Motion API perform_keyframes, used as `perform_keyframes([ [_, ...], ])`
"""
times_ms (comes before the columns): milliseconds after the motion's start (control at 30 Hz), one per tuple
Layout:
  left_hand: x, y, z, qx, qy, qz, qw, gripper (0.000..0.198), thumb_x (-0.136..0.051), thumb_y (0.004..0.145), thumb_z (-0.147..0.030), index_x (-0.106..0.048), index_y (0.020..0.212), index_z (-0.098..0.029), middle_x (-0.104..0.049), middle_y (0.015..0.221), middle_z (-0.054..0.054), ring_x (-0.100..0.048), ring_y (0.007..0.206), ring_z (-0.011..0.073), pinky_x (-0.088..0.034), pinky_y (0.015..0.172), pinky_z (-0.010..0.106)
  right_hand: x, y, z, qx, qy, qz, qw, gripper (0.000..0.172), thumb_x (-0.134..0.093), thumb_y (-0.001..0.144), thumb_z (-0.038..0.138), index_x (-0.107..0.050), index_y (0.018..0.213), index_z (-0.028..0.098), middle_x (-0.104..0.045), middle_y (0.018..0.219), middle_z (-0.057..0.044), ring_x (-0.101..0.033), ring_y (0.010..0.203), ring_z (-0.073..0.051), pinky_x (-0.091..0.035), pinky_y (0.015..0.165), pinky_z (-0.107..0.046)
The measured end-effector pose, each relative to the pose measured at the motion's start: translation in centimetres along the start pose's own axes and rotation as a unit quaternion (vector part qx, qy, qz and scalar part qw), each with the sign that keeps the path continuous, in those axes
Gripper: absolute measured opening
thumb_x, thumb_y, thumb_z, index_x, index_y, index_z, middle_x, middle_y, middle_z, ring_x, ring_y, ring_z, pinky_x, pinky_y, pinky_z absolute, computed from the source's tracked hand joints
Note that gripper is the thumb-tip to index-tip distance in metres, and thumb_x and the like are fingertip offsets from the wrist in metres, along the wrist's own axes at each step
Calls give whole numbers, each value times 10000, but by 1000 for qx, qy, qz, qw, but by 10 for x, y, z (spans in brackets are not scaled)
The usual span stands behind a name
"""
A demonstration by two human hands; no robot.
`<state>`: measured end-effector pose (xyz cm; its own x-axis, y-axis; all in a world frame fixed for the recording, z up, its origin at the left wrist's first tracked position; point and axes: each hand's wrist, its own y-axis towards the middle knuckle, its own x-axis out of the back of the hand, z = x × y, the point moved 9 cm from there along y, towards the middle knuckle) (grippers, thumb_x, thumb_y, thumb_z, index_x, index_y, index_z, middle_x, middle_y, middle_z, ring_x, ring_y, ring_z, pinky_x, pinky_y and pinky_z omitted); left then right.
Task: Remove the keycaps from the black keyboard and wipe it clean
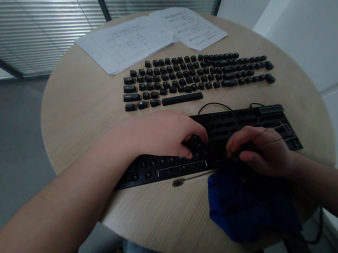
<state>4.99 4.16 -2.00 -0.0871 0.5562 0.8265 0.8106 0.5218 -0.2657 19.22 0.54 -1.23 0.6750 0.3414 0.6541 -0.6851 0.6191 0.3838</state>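
Head view: the right hand (261,151) grips a wire tool (286,129); the left hand (166,133), its hold unclear, bends over the keyboard (214,136), towards the tabletop's (169,205) near edge. Tugging the cloth (252,208) could drag the brush (177,183) off.

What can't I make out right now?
In the head view:
Keyboard: part of its left half, covered by the left hand.
Wire tool: held part, hidden by the right hand.
Brush: whether it joins that tool, too dark near the blue cloth.
Loose keycaps: legends, too small.
Papers: text, blurred.
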Motion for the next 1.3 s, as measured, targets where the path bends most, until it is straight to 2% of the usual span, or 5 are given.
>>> perform_keyframes([
  [467,2,0,-4,-2,-3,-3,1000,448,-768,829,-259,-777,1273,-320,-793,974,0,-662,811,205,-442,741,305,-13,9,36,105,-59,98,988,191,-611,1073,408,-571,988,242,-703,782,5,-662,620,-130,-493,574,-233],
  [667,3,-3,-6,-7,-13,-17,1000,459,-735,851,-189,-765,1301,-279,-792,1049,6,-648,877,192,-431,788,289,-8,9,25,55,-69,69,994,101,-639,1044,332,-582,1013,255,-700,757,15,-665,604,-150,-492,566,-242],
  [933,1,0,-3,-12,2,-16,1000,473,-756,845,-247,-760,1315,-305,-802,1115,23,-684,921,220,-456,785,312,-19,10,34,96,-62,109,987,154,-616,1062,354,-553,977,242,-674,769,6,-631,607,-136,-480,560,-238],
  [1033,1,-1,-3,-14,5,-19,1000,480,-758,839,-242,-758,1314,-311,-800,1134,17,-686,950,214,-464,803,302,-20,8,37,118,-74,105,985,166,-622,1061,365,-564,965,243,-670,757,5,-628,594,-139,-460,540,-245],
  [1300,2,-1,-2,-4,-5,-23,1000,466,-783,821,-248,-774,1284,-304,-800,1077,10,-680,928,216,-462,792,296,-7,0,22,81,-27,17,996,175,-622,1051,410,-615,977,252,-695,746,-14,-691,604,-179,-522,527,-285],
])
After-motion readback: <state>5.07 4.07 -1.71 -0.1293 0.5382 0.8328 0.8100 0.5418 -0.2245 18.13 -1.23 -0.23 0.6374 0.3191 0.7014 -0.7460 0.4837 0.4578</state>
